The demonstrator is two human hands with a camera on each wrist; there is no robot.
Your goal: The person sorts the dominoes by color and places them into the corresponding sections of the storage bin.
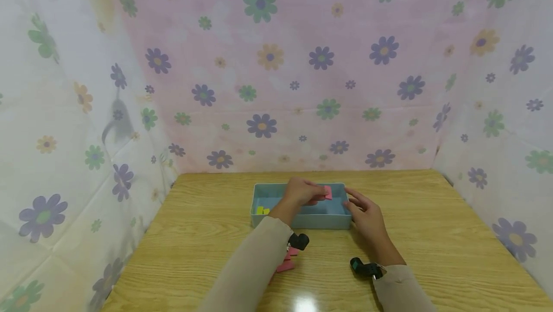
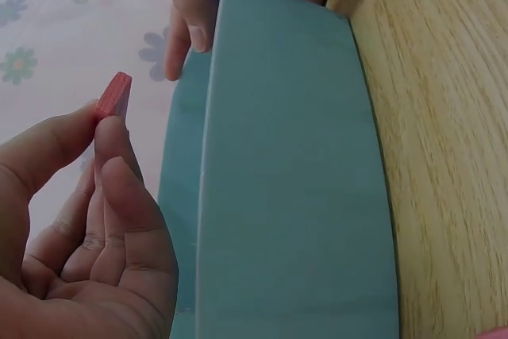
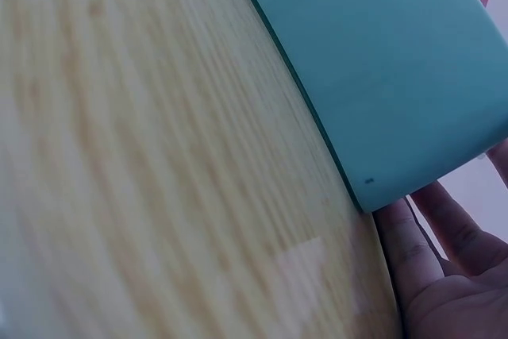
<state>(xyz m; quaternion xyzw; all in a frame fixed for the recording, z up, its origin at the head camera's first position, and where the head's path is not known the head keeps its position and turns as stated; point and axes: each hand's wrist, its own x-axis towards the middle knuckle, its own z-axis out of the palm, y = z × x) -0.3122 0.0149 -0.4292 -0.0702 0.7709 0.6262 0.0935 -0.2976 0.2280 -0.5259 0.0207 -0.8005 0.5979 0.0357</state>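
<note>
My left hand (image 1: pixel 302 192) pinches a small flat pink block (image 1: pixel 328 193) between thumb and fingertips, above the right part of a blue-green open box (image 1: pixel 324 222). In the left wrist view the pink block (image 2: pixel 115 97) stands upright from the fingertips, its other fingers curled loosely below. At the box's right end, my right hand (image 1: pixel 367 216) holds the end wall, thumb and forefinger at the rim, other fingers outside along the wall. Two small yellow blocks (image 1: pixel 260 210) are inside the box's left end.
Several pink blocks (image 1: pixel 285 266) lie on the wooden table (image 1: pixel 207 235) in front of the box, partly hidden by the left sleeve (image 1: pixel 255 264). A flowered cloth (image 1: pixel 298 149) hangs behind the table and along both sides.
</note>
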